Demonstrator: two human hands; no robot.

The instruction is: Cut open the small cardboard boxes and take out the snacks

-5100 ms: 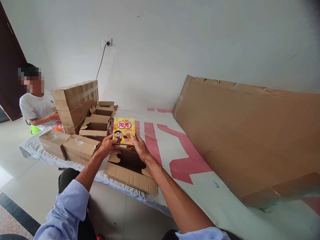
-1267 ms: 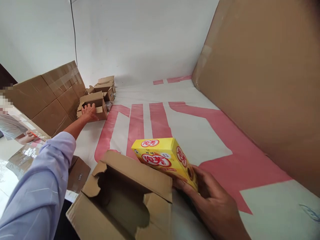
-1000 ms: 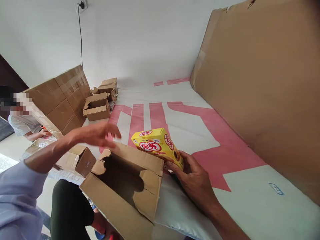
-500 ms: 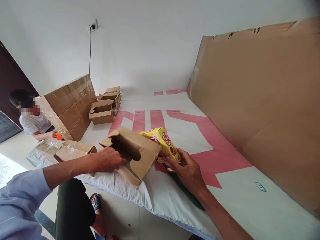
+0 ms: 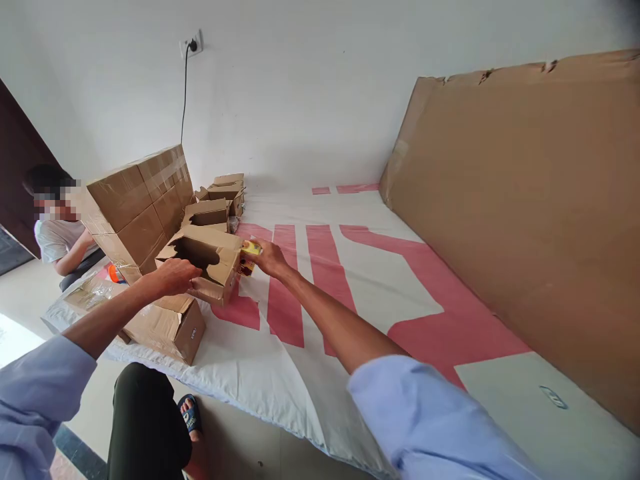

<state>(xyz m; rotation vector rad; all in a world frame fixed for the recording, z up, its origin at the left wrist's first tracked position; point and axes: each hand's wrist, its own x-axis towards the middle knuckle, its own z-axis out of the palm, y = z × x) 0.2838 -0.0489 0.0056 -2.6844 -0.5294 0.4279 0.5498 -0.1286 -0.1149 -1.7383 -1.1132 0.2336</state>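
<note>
Left hand (image 5: 176, 275) grips an open brown carton, right hand (image 5: 271, 257) a yellow box (image 5: 251, 247)

The head camera looks forward and down across the sheet (image 5: 375, 287)

White wall (image 5: 300, 100) with 1 socket (image 5: 199, 41)

Looks like a plain indoor room given over to box handling; cannot tell whether part of a home or a small workshop. Shows bare pale wall (image 5: 300, 100) with socket (image 5: 199, 41) and black cable (image 5: 185, 100), dark brown door-like panel (image 5: 13, 140) at far left, light tiled floor (image 5: 250, 440). Has low sheet-covered platform (image 5: 240, 357), white with red print, running up to the wall. Holds taped cartons (image 5: 135, 203) stacked at left, open-topped boxes (image 5: 220, 241) alongside, large cardboard sheet (image 5: 515, 200) upright at right. Includes seated person (image 5: 53, 241) beyond the stack.
</note>
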